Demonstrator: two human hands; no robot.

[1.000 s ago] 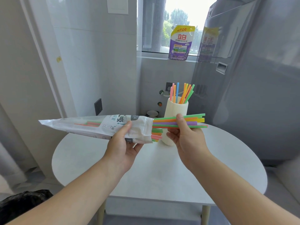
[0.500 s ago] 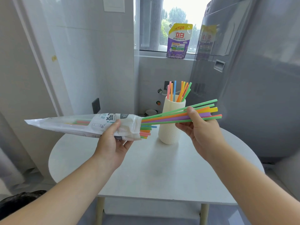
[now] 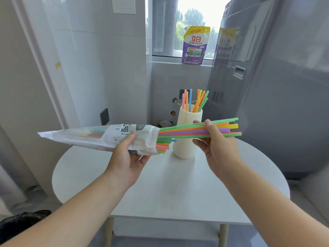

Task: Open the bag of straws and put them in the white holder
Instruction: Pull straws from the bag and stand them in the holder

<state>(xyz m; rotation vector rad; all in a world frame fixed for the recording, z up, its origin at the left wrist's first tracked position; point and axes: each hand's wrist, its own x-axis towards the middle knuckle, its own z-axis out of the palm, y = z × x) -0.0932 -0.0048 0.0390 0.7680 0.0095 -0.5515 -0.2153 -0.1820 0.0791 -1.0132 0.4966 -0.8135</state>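
My left hand (image 3: 127, 156) grips a white plastic straw bag (image 3: 92, 137), held level above the table with its open mouth to the right. Short ends of several coloured straws poke out of that mouth. My right hand (image 3: 218, 145) pinches a bundle of green, orange, purple and yellow straws (image 3: 185, 131), drawn most of the way out to the right, their left ends still at the bag's mouth. Behind the bundle stands the ribbed white holder (image 3: 186, 145) on the table, with several coloured straws (image 3: 195, 101) upright in it.
The round white table (image 3: 160, 189) lies below both hands. A grey refrigerator (image 3: 277, 86) fills the right side. A purple detergent pouch (image 3: 195, 45) stands on the window sill. White tiled wall runs along the left, with a dark object (image 3: 21, 221) on the floor.
My right hand has pulled the straw bundle further right out of the bag, away from my left hand. The bag has stayed roughly level in my left hand.
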